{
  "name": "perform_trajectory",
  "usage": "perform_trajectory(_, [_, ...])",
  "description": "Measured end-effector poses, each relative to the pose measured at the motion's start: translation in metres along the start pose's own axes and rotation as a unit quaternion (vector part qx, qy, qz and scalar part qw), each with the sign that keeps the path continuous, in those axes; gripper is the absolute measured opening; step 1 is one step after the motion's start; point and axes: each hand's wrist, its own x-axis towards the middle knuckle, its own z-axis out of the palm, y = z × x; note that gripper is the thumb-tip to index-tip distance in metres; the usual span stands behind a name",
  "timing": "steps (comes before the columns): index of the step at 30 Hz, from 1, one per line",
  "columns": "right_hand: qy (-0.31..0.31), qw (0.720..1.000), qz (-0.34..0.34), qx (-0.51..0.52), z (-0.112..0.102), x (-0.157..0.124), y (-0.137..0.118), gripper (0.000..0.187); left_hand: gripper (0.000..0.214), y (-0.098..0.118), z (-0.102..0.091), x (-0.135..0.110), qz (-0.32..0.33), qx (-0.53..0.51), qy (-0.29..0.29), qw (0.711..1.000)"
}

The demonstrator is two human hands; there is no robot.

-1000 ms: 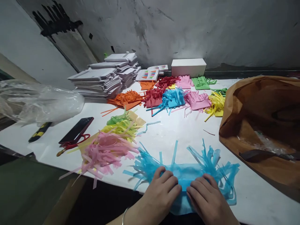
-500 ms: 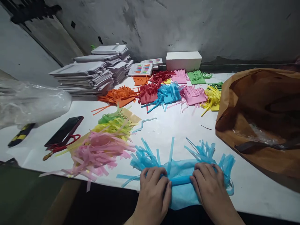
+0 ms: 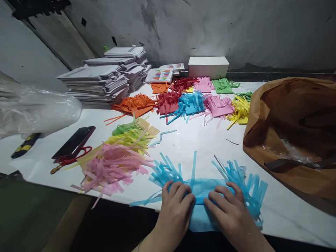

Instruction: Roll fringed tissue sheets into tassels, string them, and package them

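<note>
Left hand (image 3: 176, 206) and right hand (image 3: 229, 210) both closed on fold (image 3: 200, 200) of blue tissue (image 3: 204, 219), near edge of counter (image 3: 294, 213). Uneven pressure could skew it; tugging might tear it.

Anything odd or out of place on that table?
Two loose bits: a crooked blue strip beyond the left hand, and a thin dark strand near the brown bag. Both look like stray scraps.
</note>
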Motion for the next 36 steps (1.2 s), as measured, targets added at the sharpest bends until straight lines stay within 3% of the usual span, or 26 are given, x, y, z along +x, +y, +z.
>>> perform_trajectory(3, [-0.029,1.000,-0.010,0.002,0.006,-0.002,-0.002,0.029,0.016,-0.002,-0.002,0.002,0.034,-0.002,-0.007,0.999])
perform_trajectory(7, [0.004,1.000,0.028,0.001,0.010,-0.001,-0.005,0.025,0.017,-0.002,-0.001,0.005,0.078,0.000,0.008,0.997])
perform_trajectory(11, [-0.006,1.000,0.000,-0.029,0.012,-0.002,-0.009,0.032,0.021,-0.002,0.005,0.009,0.101,-0.009,0.018,0.995])
perform_trajectory(15, [-0.016,1.000,-0.019,-0.012,0.007,-0.014,-0.002,0.032,0.019,-0.005,0.004,0.012,0.087,-0.023,0.011,0.996])
perform_trajectory(22, [0.025,0.999,0.015,0.012,-0.008,-0.040,0.012,0.035,0.014,-0.004,-0.005,0.010,0.069,-0.033,-0.032,0.997])
perform_trajectory(26, [0.049,0.996,0.073,0.022,-0.009,-0.039,0.006,0.027,0.016,0.002,-0.007,0.009,0.045,-0.040,-0.034,0.998])
perform_trajectory(31, [0.018,0.994,0.109,0.012,-0.015,-0.033,0.004,0.012,0.014,0.007,-0.006,0.013,0.005,-0.055,-0.028,0.998])
perform_trajectory(36, [0.074,0.989,0.127,0.017,-0.013,-0.040,0.001,0.015,0.014,0.001,-0.004,0.011,0.040,-0.064,-0.019,0.997])
